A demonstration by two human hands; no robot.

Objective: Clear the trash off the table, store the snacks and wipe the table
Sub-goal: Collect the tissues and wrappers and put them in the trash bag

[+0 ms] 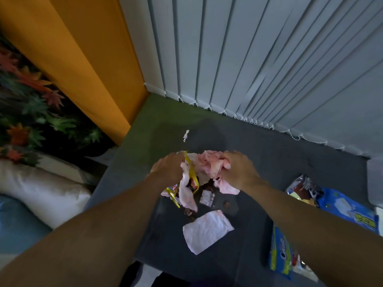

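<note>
Both hands are raised together over the dark table (259, 160). My left hand (169, 167) grips a yellow snack wrapper (191, 172) along with a hanging strip of pink tissue (187, 193). My right hand (238, 168) grips a crumpled wad of pink tissue (209, 164). Below the hands a flat pink tissue (207, 232) lies on the table, with a small clear wrapper (207, 197) and dark crumbs beside it. A small scrap of tissue (186, 135) lies farther back.
Blue snack packs lie at the right: one (342, 206) near the table's right edge, another (281, 253) at the front right. Grey vertical blinds (259, 59) hang behind the table. An orange panel (83, 48), leafy plant (31, 104) and white cushion (41, 189) stand left.
</note>
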